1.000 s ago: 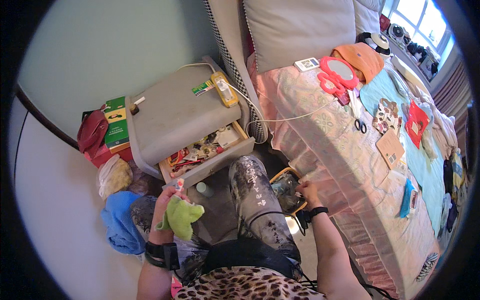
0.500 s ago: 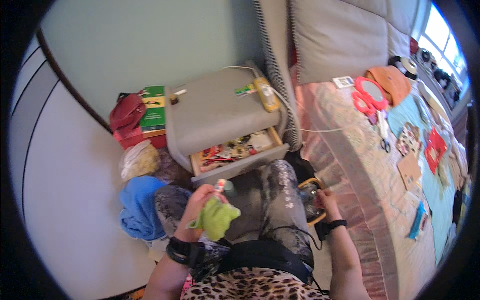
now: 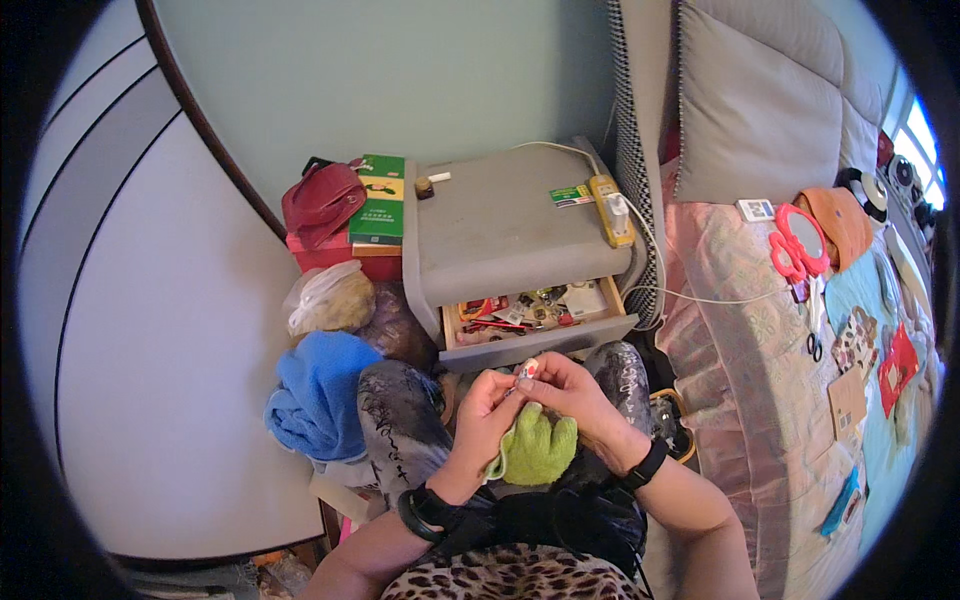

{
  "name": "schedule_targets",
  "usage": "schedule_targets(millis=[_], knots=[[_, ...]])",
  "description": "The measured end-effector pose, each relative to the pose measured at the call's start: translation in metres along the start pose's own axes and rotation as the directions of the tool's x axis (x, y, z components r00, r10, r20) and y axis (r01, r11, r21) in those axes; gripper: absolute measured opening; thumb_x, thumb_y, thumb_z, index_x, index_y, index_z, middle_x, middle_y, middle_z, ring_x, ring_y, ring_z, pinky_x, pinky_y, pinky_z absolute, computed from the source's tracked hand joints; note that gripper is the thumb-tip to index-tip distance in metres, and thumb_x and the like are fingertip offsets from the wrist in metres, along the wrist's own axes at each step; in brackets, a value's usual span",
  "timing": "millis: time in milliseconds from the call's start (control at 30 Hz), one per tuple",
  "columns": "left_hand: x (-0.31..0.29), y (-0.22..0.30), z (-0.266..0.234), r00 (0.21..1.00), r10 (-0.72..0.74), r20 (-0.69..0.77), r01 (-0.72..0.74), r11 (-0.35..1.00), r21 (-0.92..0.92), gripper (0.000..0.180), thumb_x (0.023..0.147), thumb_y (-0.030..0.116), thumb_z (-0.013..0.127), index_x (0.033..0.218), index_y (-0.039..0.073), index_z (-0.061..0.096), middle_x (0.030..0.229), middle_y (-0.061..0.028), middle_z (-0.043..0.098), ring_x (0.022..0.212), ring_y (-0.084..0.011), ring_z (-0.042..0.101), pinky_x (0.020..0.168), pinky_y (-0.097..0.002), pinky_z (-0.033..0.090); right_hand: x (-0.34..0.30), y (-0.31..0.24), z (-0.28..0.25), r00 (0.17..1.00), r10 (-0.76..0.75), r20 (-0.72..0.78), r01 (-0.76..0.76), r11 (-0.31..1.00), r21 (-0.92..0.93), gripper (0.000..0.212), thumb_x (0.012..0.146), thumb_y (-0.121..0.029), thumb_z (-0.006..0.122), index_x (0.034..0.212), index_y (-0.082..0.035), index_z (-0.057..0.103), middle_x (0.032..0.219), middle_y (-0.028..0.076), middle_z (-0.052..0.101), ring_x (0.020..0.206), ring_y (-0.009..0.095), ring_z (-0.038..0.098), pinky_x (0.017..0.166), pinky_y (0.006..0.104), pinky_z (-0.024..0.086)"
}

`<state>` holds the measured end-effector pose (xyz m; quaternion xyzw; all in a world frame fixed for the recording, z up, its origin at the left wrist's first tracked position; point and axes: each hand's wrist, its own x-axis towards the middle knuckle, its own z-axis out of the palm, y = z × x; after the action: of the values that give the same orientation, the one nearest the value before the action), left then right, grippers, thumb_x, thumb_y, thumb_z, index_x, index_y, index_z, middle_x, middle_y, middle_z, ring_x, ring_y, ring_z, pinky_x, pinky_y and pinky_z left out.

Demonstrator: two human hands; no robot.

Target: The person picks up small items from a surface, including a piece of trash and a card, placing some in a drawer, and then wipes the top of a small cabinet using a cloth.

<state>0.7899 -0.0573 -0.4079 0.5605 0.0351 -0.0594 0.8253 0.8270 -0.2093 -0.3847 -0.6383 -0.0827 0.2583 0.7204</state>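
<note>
My left hand and my right hand meet above my lap with fingertips pinched together. Between them sits a small white thing with red marks; its kind cannot be made out. Below the fingers hangs a fuzzy light-green cloth piece with a pale cord-like edge, its upper part gripped by my left hand. Fingers hide much of the small thing. Just beyond my hands is the pulled-out drawer of a grey bedside cabinet, full of small odds and ends.
Left of my knees lie a blue towel and a tied plastic bag. A yellow power strip rests on the cabinet. At right, the bed holds scissors and a red-framed mirror. A yellow-rimmed basket stands beside it.
My right hand has left the basket beside the bed and joined my left hand at the small white-and-red thing. The view has swung, so the surroundings sit farther right.
</note>
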Motion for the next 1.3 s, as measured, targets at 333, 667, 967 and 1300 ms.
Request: schedule_targets(millis=[333, 667, 967, 1300], knots=[[-0.009, 0.03, -0.061, 0.984, -0.178, 0.009, 0.173, 0.968, 0.183, 0.013, 0.098, 0.012, 0.058, 0.104, 0.001, 0.059, 0.099, -0.0082, 0.067, 0.086, -0.0111, 0.063, 0.08, -0.0245, 0.051, 0.023, -0.012, -0.019, 0.988, 0.064, 0.139, -0.135, 0.794, 0.593, 0.028, 0.099, -0.013, 0.055, 0.124, -0.001, 0.058, 0.095, 0.006, 0.067, 0.088, 0.014, 0.068, 0.08, 0.0269, 0.057], [0.0, 0.03, -0.047, 0.915, -0.282, 0.29, 0.367, 0.879, -0.305, 0.022, 0.098, 0.016, 0.058, 0.115, 0.002, 0.057, 0.101, -0.0059, 0.064, 0.093, -0.0149, 0.065, 0.082, -0.0278, 0.055, 0.017, 0.001, 0.005, 0.932, 0.145, 0.331, -0.341, 0.654, 0.675, 0.049, 0.098, -0.009, 0.055, 0.143, -0.002, 0.038, 0.108, 0.007, 0.06, 0.083, 0.011, 0.063, 0.073, 0.029, 0.059], [-0.004, 0.016, -0.041, 0.923, -0.319, 0.215, 0.381, 0.837, -0.393, 0.016, 0.096, 0.014, 0.06, 0.109, 0.004, 0.058, 0.097, -0.0074, 0.066, 0.087, -0.017, 0.067, 0.079, -0.0297, 0.057, 0.011, 0.0, 0.006, 0.922, 0.117, 0.368, -0.35, 0.656, 0.668, 0.043, 0.1, -0.016, 0.054, 0.14, -0.004, 0.043, 0.103, 0.005, 0.062, 0.079, 0.009, 0.062, 0.068, 0.0254, 0.057], [-0.004, 0.019, -0.038, 0.998, -0.059, 0.002, 0.059, 0.997, -0.044, 0.016, 0.092, 0.006, 0.066, 0.106, 0.003, 0.058, 0.097, -0.0022, 0.064, 0.086, -0.0073, 0.061, 0.076, -0.0221, 0.05, -0.003, -0.008, 0.006, 0.999, -0.024, 0.033, 0.022, 0.998, 0.056, 0.011, 0.091, -0.008, 0.067, 0.097, -0.003, 0.059, 0.086, 0.002, 0.065, 0.077, 0.007, 0.061, 0.069, 0.0222, 0.051]])
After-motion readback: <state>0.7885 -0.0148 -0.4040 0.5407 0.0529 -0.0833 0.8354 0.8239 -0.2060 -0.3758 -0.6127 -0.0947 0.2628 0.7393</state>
